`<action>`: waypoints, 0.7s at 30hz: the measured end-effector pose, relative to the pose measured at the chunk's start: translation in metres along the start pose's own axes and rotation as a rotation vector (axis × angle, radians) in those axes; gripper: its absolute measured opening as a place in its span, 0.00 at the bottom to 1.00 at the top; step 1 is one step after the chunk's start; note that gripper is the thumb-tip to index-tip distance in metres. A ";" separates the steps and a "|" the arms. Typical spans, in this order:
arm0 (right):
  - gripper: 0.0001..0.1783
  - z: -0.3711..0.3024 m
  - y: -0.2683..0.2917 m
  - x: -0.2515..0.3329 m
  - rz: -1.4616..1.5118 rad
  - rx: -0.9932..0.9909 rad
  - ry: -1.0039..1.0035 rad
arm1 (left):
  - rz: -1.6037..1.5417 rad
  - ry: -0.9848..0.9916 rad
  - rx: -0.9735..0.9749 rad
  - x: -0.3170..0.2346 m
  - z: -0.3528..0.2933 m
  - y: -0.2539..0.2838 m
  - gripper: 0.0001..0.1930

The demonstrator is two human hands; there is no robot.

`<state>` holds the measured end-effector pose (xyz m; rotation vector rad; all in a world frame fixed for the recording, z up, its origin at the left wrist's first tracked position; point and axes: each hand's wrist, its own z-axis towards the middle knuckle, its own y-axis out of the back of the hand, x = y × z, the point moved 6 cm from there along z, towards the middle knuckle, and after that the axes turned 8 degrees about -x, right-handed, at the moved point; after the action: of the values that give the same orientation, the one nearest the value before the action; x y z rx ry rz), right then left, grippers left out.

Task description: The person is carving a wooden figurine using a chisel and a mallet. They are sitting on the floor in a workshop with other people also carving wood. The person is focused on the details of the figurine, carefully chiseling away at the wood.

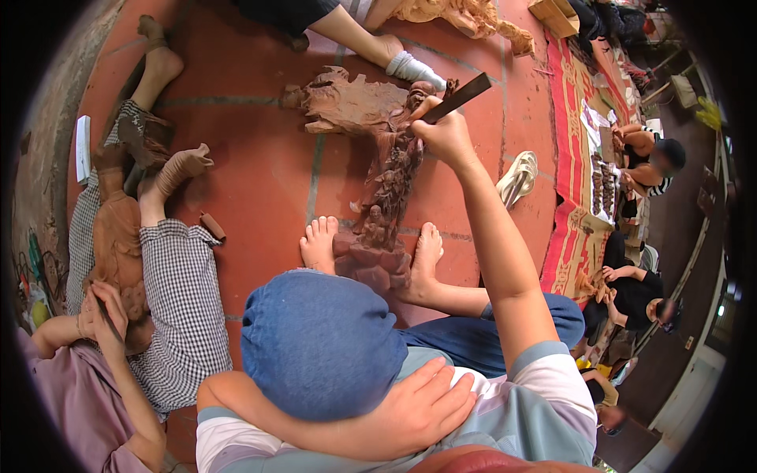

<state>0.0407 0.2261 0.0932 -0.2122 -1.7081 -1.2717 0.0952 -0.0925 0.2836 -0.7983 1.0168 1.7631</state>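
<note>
A dark reddish-brown wood carving (388,177) of clustered figures stretches out ahead of me, its lotus-like base (377,264) between my bare feet. A rough, pale brown slab-like part (343,102) juts to its left near the far end. In my right hand (443,134) is a long, flat, dark stick-like tool (461,96), held against or just over the carving's far end; the exact contact is hidden by my fingers. My left hand (430,406) lies flat across my body with fingers extended, holding nothing. My left knee (315,347), in blue denim, rises in front of that arm.
Red tiles (260,150) cover the floor. At left, a person in checked trousers (185,307) works on a wooden figure (118,236). Another person's wrapped foot (406,67) is at the far side. Sandals (519,177) lie beside a red patterned mat (576,158) at right, with more people beyond.
</note>
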 end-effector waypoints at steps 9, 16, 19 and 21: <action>0.06 0.000 -0.011 0.019 -0.258 0.031 0.048 | 0.012 0.007 0.010 0.000 0.003 0.002 0.18; 0.04 0.011 -0.009 0.024 -0.305 0.100 0.014 | 0.010 0.009 0.018 -0.003 0.002 0.002 0.18; 0.07 0.008 -0.016 0.025 -0.374 0.122 0.127 | 0.003 0.010 0.014 0.001 0.001 0.001 0.18; 0.07 0.025 -0.008 0.023 -0.298 0.146 0.117 | 0.017 0.013 -0.005 0.000 0.001 0.001 0.18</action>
<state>0.0093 0.2338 0.1058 0.2069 -1.7664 -1.3361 0.0942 -0.0923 0.2843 -0.8073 1.0312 1.7770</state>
